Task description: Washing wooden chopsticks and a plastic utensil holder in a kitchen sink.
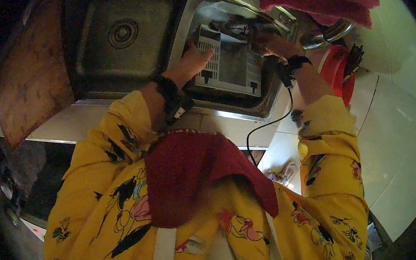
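A grey slotted rack or holder [230,86] lies tilted in the right basin [269,107] of a metal double sink. My left hand [194,60] grips its left side, with the thumb over the slotted panel. At the rack's upper right corner is my right hand [274,46]; its fingers are dim and partly hidden, so whether they hold the rack or something else cannot be told. A dark band with a small device sits on each wrist, and a black cable hangs from the right one.
The left basin [123,74] has a round drain. A brown patterned board or mat [30,77] stands at the far left. Pink towels [315,2] hang at the top. Right of the sink are a shiny metal object [325,36] and red containers [335,68] with dark sticks.
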Tool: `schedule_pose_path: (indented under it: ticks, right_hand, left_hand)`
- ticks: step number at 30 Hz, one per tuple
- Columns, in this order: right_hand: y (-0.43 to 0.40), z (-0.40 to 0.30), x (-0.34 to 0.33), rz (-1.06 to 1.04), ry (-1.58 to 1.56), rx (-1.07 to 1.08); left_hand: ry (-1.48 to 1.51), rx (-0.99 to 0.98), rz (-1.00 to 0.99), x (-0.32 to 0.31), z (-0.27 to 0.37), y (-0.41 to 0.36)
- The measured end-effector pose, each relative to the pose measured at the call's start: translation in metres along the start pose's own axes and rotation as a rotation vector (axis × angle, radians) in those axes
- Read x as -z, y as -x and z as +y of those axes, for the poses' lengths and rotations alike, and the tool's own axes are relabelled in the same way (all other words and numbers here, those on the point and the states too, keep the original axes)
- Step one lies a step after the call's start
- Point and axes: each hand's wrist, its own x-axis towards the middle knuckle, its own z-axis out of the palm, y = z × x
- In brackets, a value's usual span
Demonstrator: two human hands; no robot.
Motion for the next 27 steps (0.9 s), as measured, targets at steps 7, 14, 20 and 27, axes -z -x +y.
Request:
schedule_pose_path:
  ticks: [7, 14, 20, 27]
  right_hand:
    - [-0.031, -0.004, -0.027, -0.025, 0.428, -0.68]
    - [-0.006, -0.003, -0.035, 0.24, 0.609, -0.544]
    - [-0.035, -0.027, -0.041, 0.238, 0.597, -0.685]
    - [-0.007, 0.043, -0.068, 0.011, 0.564, -0.928]
  left_hand:
    - [0.031, 0.099, 0.004, -0.006, -0.015, -0.006]
    - [0.116, 0.121, -0.163, -0.018, 0.003, -0.017]
    - [-0.015, 0.075, 0.04, -0.004, -0.001, 0.007]
    - [0.089, 0.135, -0.107, 0.01, 0.051, 0.014]
